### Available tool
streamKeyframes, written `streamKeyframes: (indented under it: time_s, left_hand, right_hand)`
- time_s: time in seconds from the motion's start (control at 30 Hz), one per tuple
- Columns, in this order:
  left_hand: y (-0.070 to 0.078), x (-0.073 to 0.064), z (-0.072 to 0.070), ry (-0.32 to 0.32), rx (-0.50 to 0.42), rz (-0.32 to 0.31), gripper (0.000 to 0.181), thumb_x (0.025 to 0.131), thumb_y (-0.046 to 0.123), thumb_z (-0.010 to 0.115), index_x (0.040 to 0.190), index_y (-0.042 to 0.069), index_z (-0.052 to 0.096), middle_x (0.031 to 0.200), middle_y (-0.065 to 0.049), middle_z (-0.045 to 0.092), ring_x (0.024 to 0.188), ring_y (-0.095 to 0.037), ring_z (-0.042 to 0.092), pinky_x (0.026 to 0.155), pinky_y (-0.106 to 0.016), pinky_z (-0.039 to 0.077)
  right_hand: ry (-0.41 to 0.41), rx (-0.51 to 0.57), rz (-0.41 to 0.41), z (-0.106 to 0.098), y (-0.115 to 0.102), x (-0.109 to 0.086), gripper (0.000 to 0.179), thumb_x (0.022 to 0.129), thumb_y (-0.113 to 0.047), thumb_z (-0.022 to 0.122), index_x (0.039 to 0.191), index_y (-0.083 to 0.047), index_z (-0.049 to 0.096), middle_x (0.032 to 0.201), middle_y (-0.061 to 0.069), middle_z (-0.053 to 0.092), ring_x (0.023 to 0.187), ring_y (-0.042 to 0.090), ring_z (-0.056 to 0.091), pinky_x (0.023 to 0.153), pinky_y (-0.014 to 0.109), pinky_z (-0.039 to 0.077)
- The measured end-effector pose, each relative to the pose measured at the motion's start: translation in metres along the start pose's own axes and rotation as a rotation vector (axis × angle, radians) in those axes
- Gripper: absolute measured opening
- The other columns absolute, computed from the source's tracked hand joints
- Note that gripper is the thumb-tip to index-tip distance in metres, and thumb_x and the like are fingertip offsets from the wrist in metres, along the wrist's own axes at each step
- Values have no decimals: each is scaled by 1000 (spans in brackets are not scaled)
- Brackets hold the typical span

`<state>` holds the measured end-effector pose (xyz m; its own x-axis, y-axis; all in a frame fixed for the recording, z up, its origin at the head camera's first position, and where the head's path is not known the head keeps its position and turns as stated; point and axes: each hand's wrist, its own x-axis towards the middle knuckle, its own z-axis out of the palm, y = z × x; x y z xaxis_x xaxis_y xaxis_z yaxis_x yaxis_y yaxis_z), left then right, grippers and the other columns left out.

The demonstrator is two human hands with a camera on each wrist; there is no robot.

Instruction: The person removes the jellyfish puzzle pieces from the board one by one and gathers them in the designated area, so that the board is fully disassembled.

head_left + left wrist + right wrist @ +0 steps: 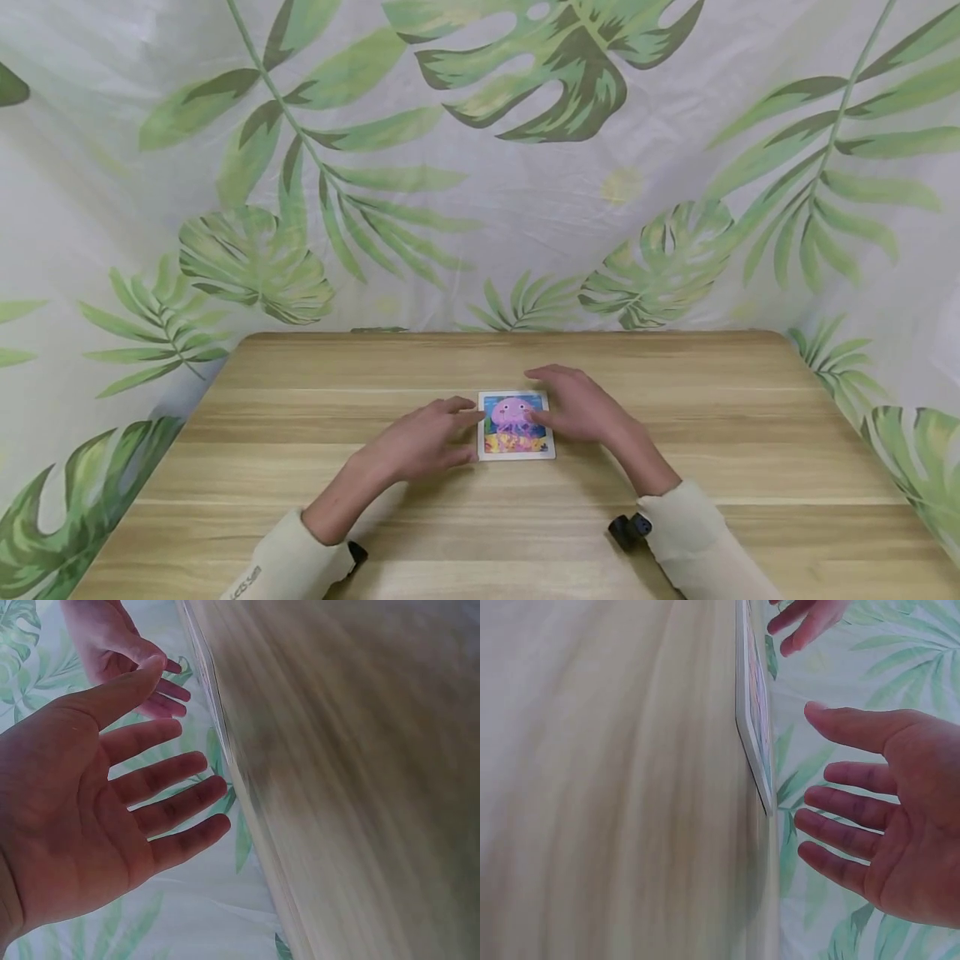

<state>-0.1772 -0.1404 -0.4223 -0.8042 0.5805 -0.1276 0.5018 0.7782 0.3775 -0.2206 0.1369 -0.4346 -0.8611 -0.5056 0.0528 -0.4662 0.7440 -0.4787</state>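
Observation:
A square picture board [516, 444] with a white border lies flat on the wooden table. Its picture has a pink jellyfish over a blue background and a yellow bottom. My left hand [420, 437] is at the board's left side, fingers spread and fingertips close to the edge. On the other side my right hand [581, 407] hovers, its thumb overlapping the picture in the head view. Both wrist views show the left palm [82, 810] and the right palm [922, 825] with fingers extended and nothing held. From the right wrist, the board [754, 712] appears edge-on, thin and low.
The wood-grain table [300, 367] has rounded far corners. Behind it and at the sides hangs a pale cloth [525, 208] printed with green leaves. A black wrist device [630, 531] sits at the right sleeve, and another [357, 555] at the left sleeve.

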Motion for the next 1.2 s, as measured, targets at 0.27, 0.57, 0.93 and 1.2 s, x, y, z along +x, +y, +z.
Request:
streamKeyframes:
  time_s: [0.27,0.57,0.93,1.2]
  left_hand:
    - [-3,5,-1,-19,22,27,50,101,26,77,146,5,67,144,-16,65,130,-34,64,110,-51,55]
    - [-5,8,-1,-53,11,84,50,102,23,76,144,-1,66,146,-19,62,130,-35,62,111,-51,54]
    - [0,8,0,-134,-20,17,54,104,29,73,152,9,61,156,-17,51,138,-36,51,112,-53,52]
    - [4,6,0,-145,6,-13,56,104,35,72,154,11,60,160,-15,49,140,-35,49,115,-53,50]
  right_hand:
    - [-29,69,6,5,-9,17,38,98,-20,80,132,-4,72,129,13,75,120,30,70,106,49,56]
    - [-49,112,-27,14,-17,35,26,98,-9,79,123,-4,77,116,10,78,107,26,72,97,43,60]
    - [-74,107,6,24,-25,49,22,96,-6,79,118,-7,81,108,6,79,99,19,70,93,41,60]
    - [-115,136,4,28,-22,51,25,96,-4,77,121,-6,79,117,9,79,110,24,71,101,45,59]
